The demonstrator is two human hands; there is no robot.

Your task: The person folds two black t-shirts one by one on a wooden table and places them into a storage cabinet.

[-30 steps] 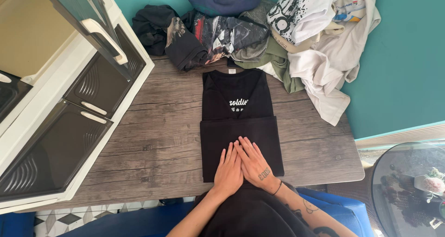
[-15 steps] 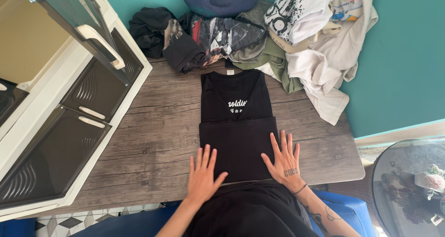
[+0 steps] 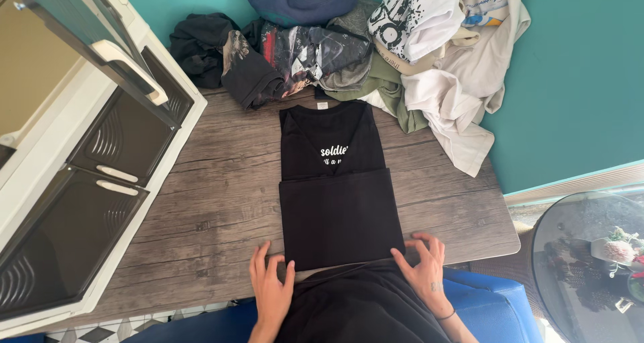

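A black T-shirt with white lettering lies on the wooden table, collar away from me and its lower half folded up over the chest. My left hand rests on the table at the shirt's near left corner, fingers apart, thumb touching the edge. At the near right corner my right hand has its fingers curled, pinching the fabric's edge.
A heap of clothes, dark, green and white, fills the table's far end against the teal wall. A white cabinet with dark drawers stands on the left. A round glass side table is at the right.
My hands slid apart from the middle of the folded shirt to its sides, then drew back to the near corners. The right hand's fingers curled.
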